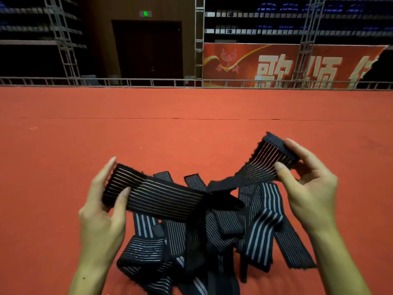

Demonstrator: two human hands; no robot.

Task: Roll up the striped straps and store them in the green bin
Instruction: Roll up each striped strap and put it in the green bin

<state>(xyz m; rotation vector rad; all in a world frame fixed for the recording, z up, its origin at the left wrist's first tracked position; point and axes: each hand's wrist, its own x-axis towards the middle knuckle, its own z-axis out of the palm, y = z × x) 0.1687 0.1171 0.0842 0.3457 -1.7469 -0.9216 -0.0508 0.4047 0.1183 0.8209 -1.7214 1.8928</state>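
Indoor arena, red carpet [191, 107], tiered seats [297, 9]

At two o'clock, a red banner [293, 64] carries large pale characters "歌颂". At twelve o'clock, a green exit sign [145, 13] glows above a dark door [147, 50], its symbol unreadable

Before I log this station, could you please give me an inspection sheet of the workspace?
Surface: red carpet, seam running across it.
Job's things: one striped strap stretched between both hands; pile of straps loose beneath; green bin not in view.
Clutter: nothing seen.
Hands: left hand grips one strap end; right hand pinches the other.
Cables: nothing seen.
Surroundings: metal truss, red banner, dark door.
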